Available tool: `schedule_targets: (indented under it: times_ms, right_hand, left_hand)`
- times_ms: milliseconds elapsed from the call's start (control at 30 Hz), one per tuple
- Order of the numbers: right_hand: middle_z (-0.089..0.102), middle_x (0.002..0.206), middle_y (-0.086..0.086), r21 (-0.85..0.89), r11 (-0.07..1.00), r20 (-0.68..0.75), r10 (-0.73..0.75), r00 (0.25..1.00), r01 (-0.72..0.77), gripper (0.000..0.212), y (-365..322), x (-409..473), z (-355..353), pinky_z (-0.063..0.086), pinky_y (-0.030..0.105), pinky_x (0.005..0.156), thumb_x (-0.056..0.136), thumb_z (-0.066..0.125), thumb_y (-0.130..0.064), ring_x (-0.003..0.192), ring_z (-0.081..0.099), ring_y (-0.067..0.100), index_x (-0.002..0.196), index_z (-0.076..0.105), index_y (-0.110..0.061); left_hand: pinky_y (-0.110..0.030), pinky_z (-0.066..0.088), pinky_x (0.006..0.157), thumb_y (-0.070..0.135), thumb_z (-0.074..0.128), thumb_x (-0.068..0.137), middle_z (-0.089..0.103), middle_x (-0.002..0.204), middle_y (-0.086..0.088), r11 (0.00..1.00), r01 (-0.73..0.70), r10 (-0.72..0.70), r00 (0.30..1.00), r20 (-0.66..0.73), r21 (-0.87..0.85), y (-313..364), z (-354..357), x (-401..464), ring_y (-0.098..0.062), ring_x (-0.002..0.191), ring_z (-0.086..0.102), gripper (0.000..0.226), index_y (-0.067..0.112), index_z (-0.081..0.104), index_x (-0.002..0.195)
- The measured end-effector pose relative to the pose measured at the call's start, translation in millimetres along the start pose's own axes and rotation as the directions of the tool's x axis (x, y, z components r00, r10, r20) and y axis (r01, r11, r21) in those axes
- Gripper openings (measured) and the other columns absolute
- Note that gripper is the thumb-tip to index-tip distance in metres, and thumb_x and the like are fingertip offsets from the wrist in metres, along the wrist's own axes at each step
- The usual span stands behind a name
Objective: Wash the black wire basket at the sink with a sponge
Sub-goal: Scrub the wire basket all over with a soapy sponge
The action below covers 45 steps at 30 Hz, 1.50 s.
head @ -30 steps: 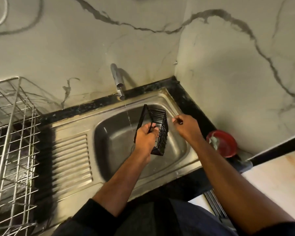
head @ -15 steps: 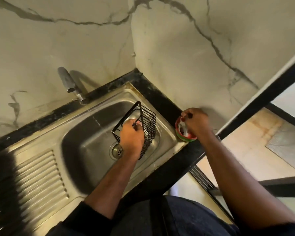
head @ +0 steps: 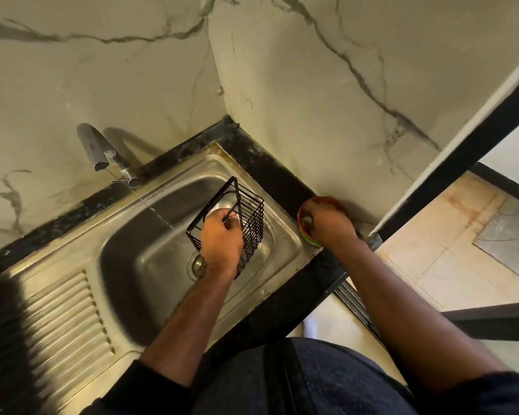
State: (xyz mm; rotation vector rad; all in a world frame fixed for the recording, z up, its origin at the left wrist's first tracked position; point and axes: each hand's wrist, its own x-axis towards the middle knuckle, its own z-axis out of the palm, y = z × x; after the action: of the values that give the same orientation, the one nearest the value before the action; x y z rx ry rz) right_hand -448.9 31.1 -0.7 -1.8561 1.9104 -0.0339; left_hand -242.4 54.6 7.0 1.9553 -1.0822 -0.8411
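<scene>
1. The left hand (head: pixel 221 245) has its fingers curled round the wires of the basket (head: pixel 240 226) and holds it tilted over the sink (head: pixel 285 235), above the drain (head: pixel 197 265), just as it did a second ago.
2. The right hand (head: pixel 330 226) has left the basket; a second ago it was raised beside it, and now it reaches down into the red bowl (head: pixel 309 205) on the counter (head: pixel 282 181), right of the sink. Its fingers dip inside, curled over something pale; whether they already grip it I cannot tell.
3. A thin stream runs from the tap (head: pixel 98 151) into the sink, left of the basket, not onto it.
4. Judgement: the person is fetching the sponge or soap from the bowl, so scrubbing has not yet begun; the basket waits, steadied, for the right hand's return.
</scene>
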Motion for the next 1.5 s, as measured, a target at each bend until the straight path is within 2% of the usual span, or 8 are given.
schedule_targets:
  times_ms: [167,233,400,700,933,1100,1300,1500]
  right_hand:
    - [0.064,0.117,0.007,0.203,0.977,0.010,0.062,0.998,-0.062,0.028,9,11,9,0.048,0.018,0.084,0.091,0.060,-0.012,0.110,0.061,0.028,0.118,0.065,-0.017]
    - [0.065,0.110,0.006,0.268,0.961,-0.031,0.082,0.996,-0.070,0.025,10,12,1,0.053,0.028,0.081,0.090,0.059,-0.011,0.102,0.064,0.028,0.113,0.064,-0.018]
    - [0.059,0.092,-0.008,0.457,0.887,-0.209,0.039,0.977,0.063,0.017,-4,15,-40,0.043,0.018,0.062,0.091,0.064,-0.012,0.075,0.054,0.005,0.107,0.062,-0.019]
    - [0.075,0.100,0.007,0.975,0.156,-0.151,-0.075,0.986,0.161,0.024,-90,7,-63,0.058,0.029,0.075,0.083,0.076,-0.004,0.094,0.073,0.020,0.102,0.070,-0.017]
    - [0.076,0.095,0.007,0.981,-0.071,-0.192,-0.315,0.929,0.179,0.024,-171,-8,-85,0.056,0.027,0.066,0.086,0.068,0.005,0.087,0.073,0.020,0.100,0.066,-0.014]
    - [0.074,0.093,0.002,0.974,-0.120,-0.226,-0.511,0.830,0.191,0.028,-211,-19,-94,0.058,0.037,0.076,0.087,0.066,0.005,0.090,0.071,0.021,0.107,0.063,-0.014]
    - [0.068,0.095,0.005,0.979,-0.138,-0.204,-0.613,0.763,0.151,0.018,-237,-24,-80,0.058,0.049,0.084,0.096,0.054,0.002,0.103,0.069,0.039,0.106,0.058,-0.013]
    - [0.066,0.107,0.000,0.888,0.265,-0.263,-0.378,0.888,0.376,0.021,-240,-1,-54,0.059,0.031,0.069,0.099,0.055,-0.007,0.075,0.067,0.007,0.118,0.061,-0.014]
  left_hand:
    - [-0.010,0.040,0.046,0.022,0.058,0.102,0.072,0.091,-0.009,1.000,0.005,-0.005,1.000,0.002,-0.014,-4,-5,0,-0.008,0.069,0.065,0.025,0.012,0.068,0.121]
    - [-0.008,0.039,0.043,0.020,0.058,0.101,0.066,0.079,0.002,1.000,-0.012,0.012,1.000,0.004,-0.014,-4,-5,1,-0.004,0.058,0.057,0.024,0.011,0.069,0.120]
    - [-0.020,0.045,0.058,0.024,0.060,0.101,0.070,0.087,0.003,1.000,-0.005,0.005,1.000,0.011,-0.017,-5,-9,5,-0.002,0.065,0.056,0.024,0.013,0.070,0.120]
    - [-0.023,0.050,0.069,0.015,0.065,0.097,0.074,0.089,0.001,0.960,0.090,-0.093,0.996,0.002,-0.265,-4,-53,5,-0.012,0.080,0.066,0.012,0.015,0.074,0.104]
    - [-0.026,0.059,0.057,0.013,0.065,0.097,0.078,0.100,-0.013,0.876,0.211,-0.197,0.977,0.077,-0.434,-11,-92,-4,-0.019,0.080,0.072,0.012,0.010,0.076,0.102]
    - [-0.024,0.050,0.045,0.016,0.067,0.096,0.072,0.090,-0.010,0.805,0.254,-0.244,0.965,0.092,-0.536,-21,-116,-4,-0.020,0.072,0.065,0.015,0.006,0.076,0.101]
    - [-0.024,0.036,0.046,0.029,0.071,0.094,0.051,0.054,0.007,0.713,0.262,-0.352,0.936,-0.009,-0.651,-33,-137,1,-0.011,0.053,0.042,0.029,0.018,0.072,0.067]
    - [-0.027,0.034,0.055,0.032,0.071,0.094,0.057,0.050,0.013,0.655,0.236,-0.361,0.932,-0.023,-0.718,-40,-148,-1,-0.009,0.058,0.044,0.023,0.016,0.077,0.078]
